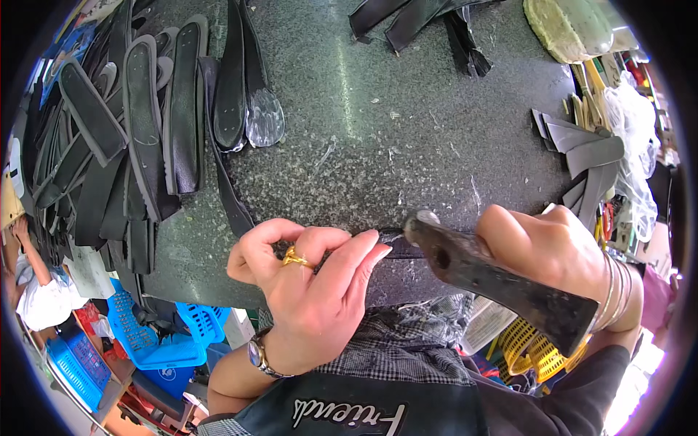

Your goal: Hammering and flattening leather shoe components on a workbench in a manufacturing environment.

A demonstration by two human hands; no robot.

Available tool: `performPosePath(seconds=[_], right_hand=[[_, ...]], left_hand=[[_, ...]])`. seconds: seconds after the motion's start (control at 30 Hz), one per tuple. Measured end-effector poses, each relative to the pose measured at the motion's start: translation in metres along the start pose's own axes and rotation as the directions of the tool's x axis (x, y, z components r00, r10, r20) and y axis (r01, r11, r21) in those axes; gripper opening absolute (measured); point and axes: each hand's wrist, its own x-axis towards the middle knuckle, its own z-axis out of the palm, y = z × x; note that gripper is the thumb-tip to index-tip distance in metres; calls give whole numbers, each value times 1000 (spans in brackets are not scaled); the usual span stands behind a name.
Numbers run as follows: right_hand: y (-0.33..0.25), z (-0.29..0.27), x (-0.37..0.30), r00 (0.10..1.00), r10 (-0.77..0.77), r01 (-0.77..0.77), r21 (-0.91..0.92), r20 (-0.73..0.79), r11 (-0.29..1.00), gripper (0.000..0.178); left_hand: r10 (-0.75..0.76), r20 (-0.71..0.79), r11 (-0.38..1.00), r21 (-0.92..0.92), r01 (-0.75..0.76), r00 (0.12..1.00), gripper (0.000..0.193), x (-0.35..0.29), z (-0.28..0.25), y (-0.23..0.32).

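My left hand (pixel 313 287), with a gold ring and a wristwatch, rests at the near edge of the dark stone tabletop (pixel 327 174). Its fingers and thumb are pressed together on a narrow black leather strap (pixel 233 200). Part of the strap lies under this hand, and a dark edge shows past the fingertips. My right hand (pixel 549 243) is closed in a fist around a worn metal hammer (pixel 509 287); the fist hides the grip. The hammer's small rounded end is close to the left fingertips, just beside the strap's edge. Whether it touches cannot be made out.
A heap of black straps (pixel 145 123) covers the left of the table. More black strips (pixel 414 22) lie at the far side, and dark pieces (pixel 582 149) at the right, near clear plastic bags (pixel 629 160). Blue baskets (pixel 156 334) stand lower left, yellow ones (pixel 538 356) lower right. Another person's arm (pixel 33 254) shows far left.
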Motion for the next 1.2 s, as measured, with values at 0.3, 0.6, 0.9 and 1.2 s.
performPosePath(seconds=[0.3, 0.6, 0.9, 1.2], right_hand=[[-3, 37, -26, 985, 52, -67, -87, -167, 994, 22], [-5, 17, -10, 984, 88, -94, -28, -156, 995, 24], [-6, 22, -1, 974, 78, -98, -86, -214, 991, 19], [-1, 16, -2, 986, 78, -78, 5, -148, 997, 28]], left_hand=[[28, 58, 997, -68, -24, 998, 26, 16, 1, -1], [172, 37, 981, 88, -175, 984, 26, 12, -1, 1], [172, 30, 982, 73, -173, 985, 24, 6, 3, -4], [151, 11, 988, 16, -151, 988, 28, 8, 1, -2]])
